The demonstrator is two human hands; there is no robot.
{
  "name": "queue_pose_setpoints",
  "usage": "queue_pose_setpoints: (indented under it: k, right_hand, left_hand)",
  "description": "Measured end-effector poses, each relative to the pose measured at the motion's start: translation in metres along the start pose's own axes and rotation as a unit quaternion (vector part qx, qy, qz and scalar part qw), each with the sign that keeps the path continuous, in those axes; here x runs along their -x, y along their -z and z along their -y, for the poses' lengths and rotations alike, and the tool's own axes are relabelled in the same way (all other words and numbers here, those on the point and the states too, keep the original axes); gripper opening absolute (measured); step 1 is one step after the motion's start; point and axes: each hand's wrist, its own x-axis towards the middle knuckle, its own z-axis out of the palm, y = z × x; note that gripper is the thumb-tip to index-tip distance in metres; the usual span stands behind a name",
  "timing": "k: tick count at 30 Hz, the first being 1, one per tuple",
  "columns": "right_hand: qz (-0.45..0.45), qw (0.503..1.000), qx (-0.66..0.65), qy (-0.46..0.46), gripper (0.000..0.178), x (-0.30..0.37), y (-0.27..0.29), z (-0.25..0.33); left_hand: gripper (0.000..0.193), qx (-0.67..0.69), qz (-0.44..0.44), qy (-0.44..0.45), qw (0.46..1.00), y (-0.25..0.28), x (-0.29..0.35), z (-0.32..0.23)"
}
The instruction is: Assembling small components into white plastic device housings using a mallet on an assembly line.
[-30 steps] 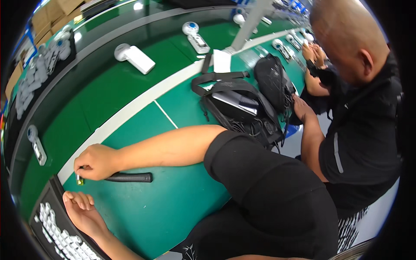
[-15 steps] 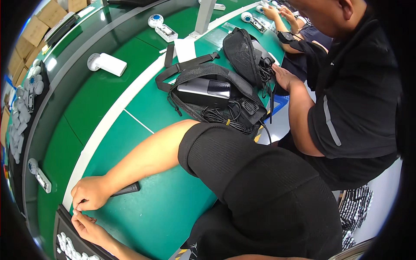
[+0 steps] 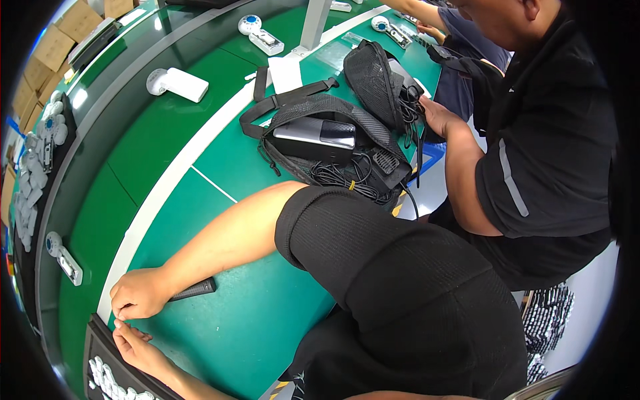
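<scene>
Bright, even indoor light falls over the table (image 3: 267, 307), with a pale sheen along the forearm (image 3: 227, 233) behind the right hand (image 3: 141, 293). Well beyond that hand, a white glare spot marks the glossy dark strip (image 3: 85, 92), and the white case (image 3: 187, 85) looks nearly washed out. The black sleeve (image 3: 373, 233) stays dark but shows its ribbing. The hand looks sharp enough, though its fingertips are too small to read closely. Fisheye bending curves the white rail (image 3: 160, 187) beside it; outward, everything ends in black corners.
</scene>
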Motion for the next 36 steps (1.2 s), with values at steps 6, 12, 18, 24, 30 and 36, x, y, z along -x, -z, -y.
queue_pose_setpoints:
  k: [6, 12, 18, 24, 30, 36]
  right_hand:
    - [0.0, 1.0, 0.013, 0.004, 0.01, -0.001, 0.002, 0.001]
    - [-0.008, 1.0, 0.018, -0.007, 0.011, -0.001, 0.0, 0.003]
    - [-0.004, 1.0, 0.008, -0.003, 0.011, -0.002, -0.001, 0.0]
    - [0.0, 1.0, -0.006, -0.005, 0.011, -0.002, 0.0, 0.004]
    - [0.0, 1.0, -0.014, -0.009, 0.011, -0.002, 0.004, 0.008]
    - [0.012, 0.998, -0.042, -0.046, 0.012, -0.001, 0.001, 0.001]
  left_hand:
    - [0.038, 0.061, 0.017, 0.021, 0.998, -0.003, -0.001, 0.001]
    - [0.035, 0.077, 0.024, 0.042, 0.996, -0.003, 0.001, -0.004]
    - [0.033, 0.125, 0.034, 0.077, 0.989, -0.001, -0.003, -0.002]
    - [0.032, 0.134, 0.032, 0.086, 0.987, -0.001, -0.001, -0.001]
    - [0.03, 0.148, 0.036, 0.088, 0.984, -0.001, 0.0, -0.002]
    - [0.028, 0.159, 0.054, 0.084, 0.982, 0.001, -0.002, 0.006]
